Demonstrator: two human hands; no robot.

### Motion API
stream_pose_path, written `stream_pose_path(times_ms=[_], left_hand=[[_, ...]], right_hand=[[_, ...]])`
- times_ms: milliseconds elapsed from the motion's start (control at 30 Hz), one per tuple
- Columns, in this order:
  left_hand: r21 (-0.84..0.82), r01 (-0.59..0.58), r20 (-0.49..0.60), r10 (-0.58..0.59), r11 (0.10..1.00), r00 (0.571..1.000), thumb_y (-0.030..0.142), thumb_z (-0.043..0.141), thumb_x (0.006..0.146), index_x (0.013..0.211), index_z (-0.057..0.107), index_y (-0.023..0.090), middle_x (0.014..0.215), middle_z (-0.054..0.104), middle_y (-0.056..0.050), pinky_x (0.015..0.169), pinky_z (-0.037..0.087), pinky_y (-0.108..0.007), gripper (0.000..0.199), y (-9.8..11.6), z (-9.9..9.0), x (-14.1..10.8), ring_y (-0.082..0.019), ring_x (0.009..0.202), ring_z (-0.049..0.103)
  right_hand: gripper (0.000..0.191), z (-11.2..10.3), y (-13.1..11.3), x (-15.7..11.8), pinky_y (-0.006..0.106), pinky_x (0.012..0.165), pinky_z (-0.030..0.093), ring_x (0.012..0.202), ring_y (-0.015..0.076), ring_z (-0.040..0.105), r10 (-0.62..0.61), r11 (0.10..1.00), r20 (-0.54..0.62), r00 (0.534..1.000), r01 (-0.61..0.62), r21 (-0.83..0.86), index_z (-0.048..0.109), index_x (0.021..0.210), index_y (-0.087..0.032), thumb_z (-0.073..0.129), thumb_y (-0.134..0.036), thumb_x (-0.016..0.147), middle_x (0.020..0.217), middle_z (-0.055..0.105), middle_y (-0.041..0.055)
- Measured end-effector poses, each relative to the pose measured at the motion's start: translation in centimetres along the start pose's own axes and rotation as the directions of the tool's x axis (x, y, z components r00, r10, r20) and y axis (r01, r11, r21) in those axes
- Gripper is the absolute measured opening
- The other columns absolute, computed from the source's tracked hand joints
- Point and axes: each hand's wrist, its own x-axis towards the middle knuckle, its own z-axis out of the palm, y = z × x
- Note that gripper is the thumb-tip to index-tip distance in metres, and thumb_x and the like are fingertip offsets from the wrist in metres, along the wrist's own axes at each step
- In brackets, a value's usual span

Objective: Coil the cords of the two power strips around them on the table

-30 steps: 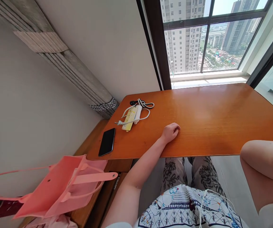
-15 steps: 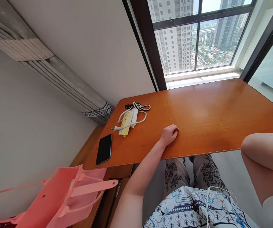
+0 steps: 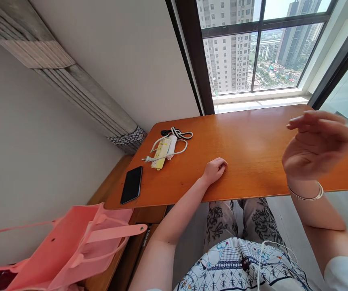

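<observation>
My left hand (image 3: 215, 170) rests on the wooden table (image 3: 252, 149) near its front edge, fingers curled in with nothing visible in them. My right hand (image 3: 316, 147) is raised above the table's right side, palm turned inward, fingers apart and partly blurred, holding nothing. To the left of my left hand lie a yellow power strip (image 3: 161, 153) and a white power strip (image 3: 171, 147) side by side, with their cables looped around them. A black phone (image 3: 131, 184) lies flat at the table's left edge.
A pink bag (image 3: 67, 246) stands open at the lower left, beside the table, on a wooden cabinet (image 3: 137, 248). A gathered curtain (image 3: 101, 105) hangs at the left wall. The window (image 3: 252, 56) is behind the table.
My right hand has come into view, raised over the table's right side; before, only its forearm and bracelet showed at the right edge. My left hand stays on the table. The view has shifted slightly.
</observation>
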Motion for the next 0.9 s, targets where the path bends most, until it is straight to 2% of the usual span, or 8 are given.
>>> stream_pose_path(times_ms=[100,200,367,467,567,667,733,900], left_hand=[[0.069,-0.028,-0.013,0.029,0.997,0.999,0.01,0.052,0.083,0.094,0.066,0.021,0.097,0.072,-0.005,0.08,0.053,-0.029,0.02,0.0,-0.6,0.0,-0.017,0.086,0.068],[0.158,-0.028,-0.031,0.033,0.987,0.999,0.012,0.052,0.085,0.097,0.066,0.021,0.108,0.072,-0.006,0.088,0.053,-0.031,0.021,-0.9,-2.3,0.4,-0.019,0.099,0.068],[0.372,0.221,-0.192,-0.158,0.902,0.969,0.014,0.055,0.082,0.105,0.064,0.02,0.125,0.066,-0.012,0.106,0.044,-0.042,0.026,-5.1,-8.6,2.1,-0.029,0.12,0.059],[0.457,0.479,-0.37,-0.33,0.749,0.868,0.017,0.056,0.081,0.118,0.059,0.015,0.134,0.059,-0.018,0.112,0.037,-0.045,0.038,-7.8,-13.0,2.5,-0.033,0.13,0.052],[0.414,0.746,-0.559,-0.501,0.522,0.661,0.028,0.06,0.08,0.13,0.051,0.011,0.143,0.051,-0.023,0.111,0.034,-0.051,0.054,-9.9,-16.0,2.3,-0.038,0.136,0.045],[0.379,0.859,-0.575,-0.64,0.345,0.51,0.05,0.074,0.068,0.138,0.043,0.011,0.145,0.047,-0.029,0.108,0.033,-0.058,0.086,-11.2,-17.4,1.9,-0.044,0.135,0.044],[0.398,0.868,-0.519,-0.707,0.297,0.48,0.058,0.079,0.061,0.139,0.041,0.012,0.142,0.05,-0.031,0.107,0.033,-0.062,0.098,-11.8,-17.7,1.8,-0.046,0.133,0.047],[0.395,0.861,-0.434,-0.761,0.319,0.482,0.054,0.083,0.06,0.136,0.043,0.012,0.138,0.054,-0.03,0.108,0.037,-0.06,0.096,-12.5,-17.6,1.7,-0.045,0.13,0.052]], right_hand=[[0.032,1.8,2.3,-2.0,0.042,0.081,0.06,0.102,0.0222,0.065,-0.045,0.999,0.09,0.995,0.042,0.032,0.065,0.116,-0.028,0.041,-0.045,0.103,0.113,0.064,0.0089],[0.021,3.0,6.0,-5.2,0.039,0.083,0.059,0.101,0.0208,0.066,0.085,0.996,0.324,0.942,-0.077,-0.038,0.069,0.108,-0.024,0.051,-0.033,0.1,0.111,0.066,0.0098],[0.023,3.5,9.8,-8.7,0.038,0.079,0.059,0.088,0.0188,0.068,0.316,0.948,0.473,0.822,-0.298,-0.114,0.071,0.105,-0.022,0.053,-0.033,0.096,0.115,0.064,0.0111],[0.023,3.6,9.9,-9.1,0.038,0.08,0.059,0.087,0.0183,0.068,0.345,0.936,0.551,0.76,-0.325,-0.137,0.071,0.107,-0.022,0.054,-0.03,0.094,0.12,0.062,0.0115],[0.024,3.9,9.4,-9.2,0.037,0.08,0.06,0.088,0.0181,0.068,0.338,0.937,0.638,0.692,-0.313,-0.158,0.07,0.11,-0.023,0.055,-0.026,0.092,0.123,0.061,0.0112],[0.026,4.1,9.2,-9.3,0.037,0.081,0.06,0.089,0.0176,0.068,0.329,0.939,0.693,0.641,-0.301,-0.167,0.069,0.112,-0.024,0.055,-0.022,0.09,0.126,0.06,0.0109],[0.027,4.2,9.2,-9.4,0.036,0.08,0.06,0.088,0.0172,0.068,0.327,0.94,0.717,0.615,-0.292,-0.179,0.069,0.112,-0.023,0.055,-0.021,0.089,0.125,0.06,0.0108],[0.024,4.4,9.3,-9.7,0.035,0.079,0.059,0.084,0.0168,0.068,0.333,0.938,0.74,0.584,-0.285,-0.197,0.069,0.109,-0.022,0.057,-0.021,0.089,0.121,0.062,0.0104]])
